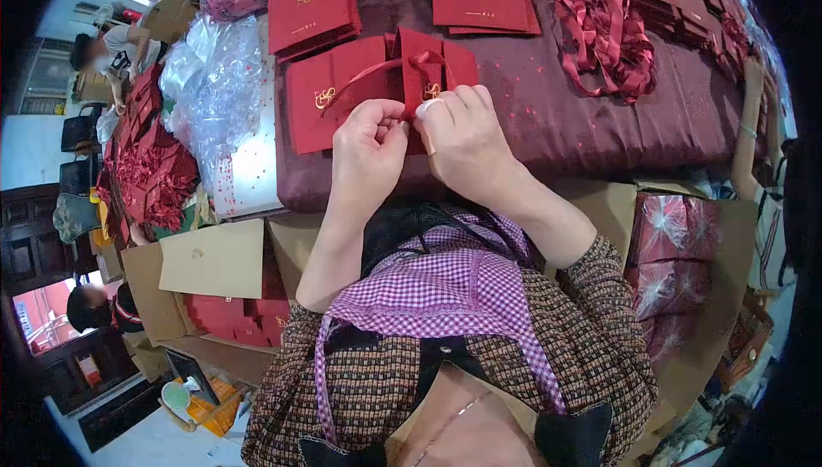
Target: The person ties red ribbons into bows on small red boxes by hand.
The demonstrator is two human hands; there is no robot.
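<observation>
Both hands meet at the near edge of a maroon-draped table, where a dark red paper gift bag with a gold logo lies. The left hand and the right hand are each pinched shut on its red ribbon handle, which loops away to the left. The bag looks light and easily creased and the ribbon soft and slick – best taken close to the bag's top edge, between fingertips. Stacks of matching flat bags lie at the far side, loose ribbons are heaped far right, clear plastic wrap is piled on the left, and cardboard lies near left.
</observation>
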